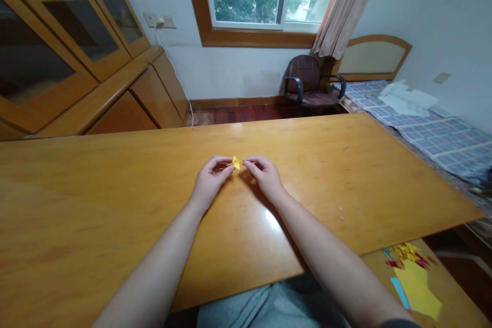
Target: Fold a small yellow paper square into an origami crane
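A small folded piece of yellow paper (236, 163) is held just above the wooden table (115, 200), near its middle. My left hand (210, 180) pinches its left side with fingers curled. My right hand (265, 177) pinches its right side in the same way. Both forearms reach forward over the table's near edge.
A lower surface at the bottom right carries yellow paper sheets (417, 287) and red and blue scraps. Wooden cabinets with glass doors (69, 46) line the left wall. A dark armchair (307, 82) stands under the window, and a bed (430, 123) lies to the right.
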A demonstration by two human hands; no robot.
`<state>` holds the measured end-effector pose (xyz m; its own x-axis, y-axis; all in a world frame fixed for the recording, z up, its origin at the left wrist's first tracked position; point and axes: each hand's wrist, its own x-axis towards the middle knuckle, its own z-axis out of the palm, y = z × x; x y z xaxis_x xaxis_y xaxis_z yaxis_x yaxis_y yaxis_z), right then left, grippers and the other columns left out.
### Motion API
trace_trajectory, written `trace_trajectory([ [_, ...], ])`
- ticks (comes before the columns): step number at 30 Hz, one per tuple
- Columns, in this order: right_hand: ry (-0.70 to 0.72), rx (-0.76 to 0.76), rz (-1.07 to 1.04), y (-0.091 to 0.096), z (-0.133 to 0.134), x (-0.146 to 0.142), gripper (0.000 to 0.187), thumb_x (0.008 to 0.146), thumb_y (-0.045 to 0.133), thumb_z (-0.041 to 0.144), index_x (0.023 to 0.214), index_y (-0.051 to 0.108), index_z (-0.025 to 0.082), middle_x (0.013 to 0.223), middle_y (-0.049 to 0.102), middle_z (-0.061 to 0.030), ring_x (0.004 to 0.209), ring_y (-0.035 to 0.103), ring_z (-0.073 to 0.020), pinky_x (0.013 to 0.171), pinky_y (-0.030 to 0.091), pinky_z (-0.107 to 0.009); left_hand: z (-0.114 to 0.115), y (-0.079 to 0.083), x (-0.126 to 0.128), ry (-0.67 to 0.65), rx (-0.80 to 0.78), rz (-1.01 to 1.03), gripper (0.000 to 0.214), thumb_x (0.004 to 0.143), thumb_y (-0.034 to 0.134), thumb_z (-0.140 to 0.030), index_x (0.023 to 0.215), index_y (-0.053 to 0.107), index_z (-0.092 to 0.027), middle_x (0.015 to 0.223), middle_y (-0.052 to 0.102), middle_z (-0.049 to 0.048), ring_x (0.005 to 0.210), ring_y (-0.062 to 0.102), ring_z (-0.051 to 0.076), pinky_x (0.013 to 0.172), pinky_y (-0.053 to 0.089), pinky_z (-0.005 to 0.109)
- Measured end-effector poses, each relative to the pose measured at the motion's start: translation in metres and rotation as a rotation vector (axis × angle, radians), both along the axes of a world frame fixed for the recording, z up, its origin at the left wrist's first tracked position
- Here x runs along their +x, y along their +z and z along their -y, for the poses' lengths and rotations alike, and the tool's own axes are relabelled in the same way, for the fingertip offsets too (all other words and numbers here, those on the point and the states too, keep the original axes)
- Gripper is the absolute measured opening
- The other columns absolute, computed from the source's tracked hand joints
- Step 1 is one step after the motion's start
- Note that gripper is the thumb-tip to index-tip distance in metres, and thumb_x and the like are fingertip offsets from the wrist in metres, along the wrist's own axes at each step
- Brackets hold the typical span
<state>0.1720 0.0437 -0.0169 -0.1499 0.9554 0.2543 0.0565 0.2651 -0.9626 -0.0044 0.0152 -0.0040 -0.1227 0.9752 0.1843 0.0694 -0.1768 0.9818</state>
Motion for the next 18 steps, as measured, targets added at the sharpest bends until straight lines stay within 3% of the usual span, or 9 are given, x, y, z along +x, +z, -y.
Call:
trace_trajectory([
  [8, 0.012, 0.153, 0.109, 0.0082, 0.0035, 0.0004, 0.013, 0.088, 0.064, 0.030, 0.086, 0.073, 0.020, 0.085, 0.071, -0.0039, 0.079, 0.063, -0.0161, 0.074, 0.047, -0.028, -0.0012, -0.0034, -0.0003, -0.027, 0.078, -0.066, 0.021, 0.074, 0.075, -0.033, 0.087, 0.070, -0.019, 0.093, 0.065, 0.0039, 0.087, 0.064, 0.018, 0.081, 0.052, 0.031],
  [18, 0.026, 0.106, 0.062, 0.0100, 0.0050, 0.0002, 0.016, 0.086, 0.064, 0.033, 0.083, 0.072, 0.020, 0.082, 0.070, -0.0031, 0.076, 0.062, -0.0155, 0.074, 0.047, -0.028, -0.0015, -0.0020, -0.0011, -0.076, 0.124, -0.097, 0.009, 0.077, 0.073, -0.026, 0.082, 0.070, -0.020, 0.088, 0.066, 0.0031, 0.089, 0.062, 0.017, 0.083, 0.049, 0.029],
])
